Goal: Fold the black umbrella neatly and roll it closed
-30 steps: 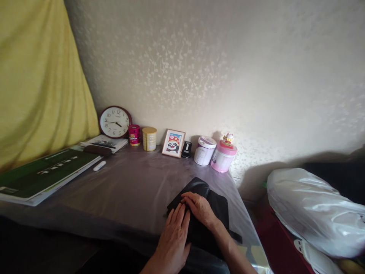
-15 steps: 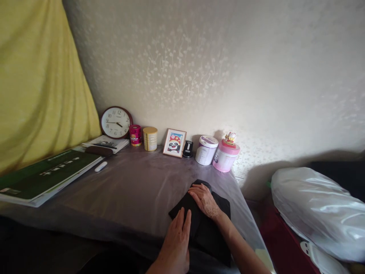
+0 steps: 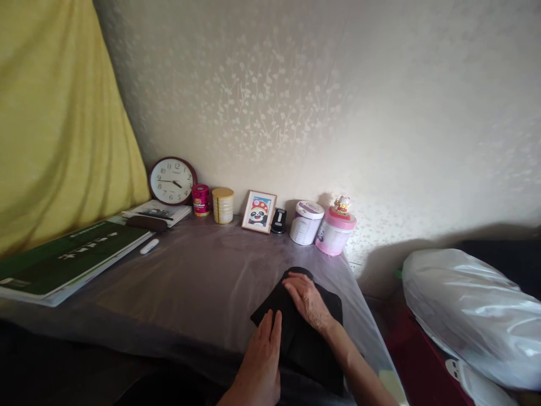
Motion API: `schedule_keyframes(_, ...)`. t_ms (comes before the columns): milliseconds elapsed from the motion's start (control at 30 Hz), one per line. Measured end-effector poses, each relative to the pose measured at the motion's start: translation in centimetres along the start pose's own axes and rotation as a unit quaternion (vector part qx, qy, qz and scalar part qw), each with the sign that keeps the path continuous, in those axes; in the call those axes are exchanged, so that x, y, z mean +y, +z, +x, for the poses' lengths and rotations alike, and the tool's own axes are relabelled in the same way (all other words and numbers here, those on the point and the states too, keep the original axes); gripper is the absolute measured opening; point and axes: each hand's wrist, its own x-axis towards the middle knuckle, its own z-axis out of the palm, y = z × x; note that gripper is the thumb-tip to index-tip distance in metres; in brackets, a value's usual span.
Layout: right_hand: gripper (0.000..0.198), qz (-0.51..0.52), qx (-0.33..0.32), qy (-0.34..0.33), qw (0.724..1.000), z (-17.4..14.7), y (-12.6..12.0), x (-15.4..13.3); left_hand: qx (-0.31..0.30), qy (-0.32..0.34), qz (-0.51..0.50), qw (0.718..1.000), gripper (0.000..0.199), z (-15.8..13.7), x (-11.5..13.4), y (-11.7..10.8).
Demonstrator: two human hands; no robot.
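Note:
A folded black cloth, which looks like a garment, lies near the front right corner of the table. My right hand rests flat on its upper part, palm down and fingers stretched toward the left. Along the cloth's left edge is my left hand, fingers straight and close together, touching it. Neither hand grips anything. Both forearms cover part of the cloth, and its near end is partly lost in shadow.
A grey covered table carries a wall clock, a yellow-lidded can, a panda picture frame and two tubs, one the pink tub, along the wall. Green books lie left. A plastic-wrapped bundle stands right.
My right hand has slid slightly right and toward me on the cloth. The cloth's raised top part looks flatter. My left hand has hardly moved.

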Motion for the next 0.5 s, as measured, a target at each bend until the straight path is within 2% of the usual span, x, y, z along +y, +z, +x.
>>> schedule_keyframes(100,0.032,-0.003,-0.035,-0.013,0.999,-0.4,0.8,-0.7,0.005,0.0,-0.005,1.0,0.092,0.1,-0.1,0.0)
schedule_keyframes(200,0.031,-0.037,0.03,0.045,0.998,0.2,1.0,1.1,0.017,0.014,-0.009,1.0,0.091,0.0,-0.3,0.1)
schedule_keyframes(333,0.034,-0.065,0.124,0.18,0.974,-1.0,-0.9,4.6,0.02,0.018,-0.019,0.999,0.089,-0.1,-0.4,0.3)
schedule_keyframes(400,0.038,-0.065,0.165,0.267,0.947,-3.0,-2.5,5.6,0.025,0.018,-0.021,0.999,0.089,-0.1,-0.6,0.5)
schedule_keyframes(500,0.041,-0.052,0.194,0.356,0.913,-6.7,-4.7,5.7,0.036,0.026,-0.022,0.999,0.088,0.1,-0.7,0.8)
